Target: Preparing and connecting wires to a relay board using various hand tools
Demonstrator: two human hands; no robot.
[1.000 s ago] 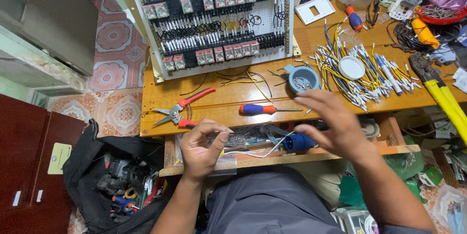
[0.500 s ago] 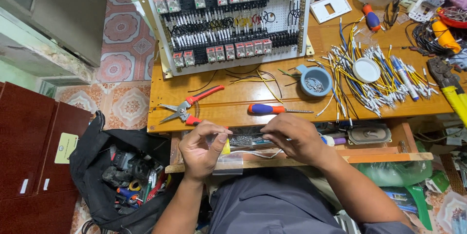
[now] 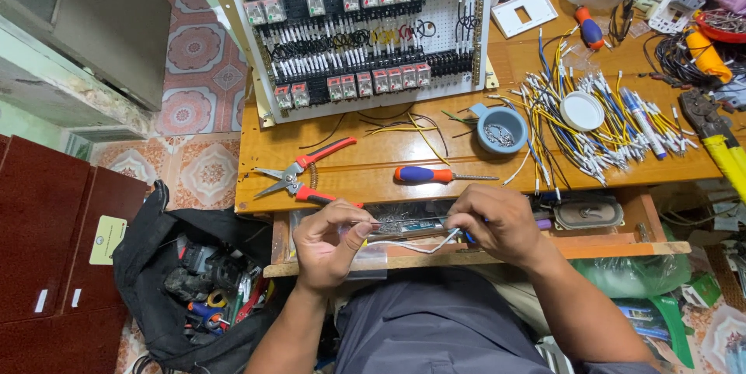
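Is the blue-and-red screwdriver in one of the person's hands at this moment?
No, the blue-and-red screwdriver lies on the wooden bench, apart from both hands.

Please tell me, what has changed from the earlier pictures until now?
The right hand drew back from the desk top toward the body and joined the left hand; both now pinch a thin white wire between them. The blue-handled tool it held earlier is mostly hidden behind it now. The screwdriver, pliers and blue cup stayed in place.

Red-handled pliers [image 3: 303, 173], a blue-and-red screwdriver [image 3: 435, 176] and a small blue bowl [image 3: 500, 128] lie on the workbench [image 3: 365, 170].
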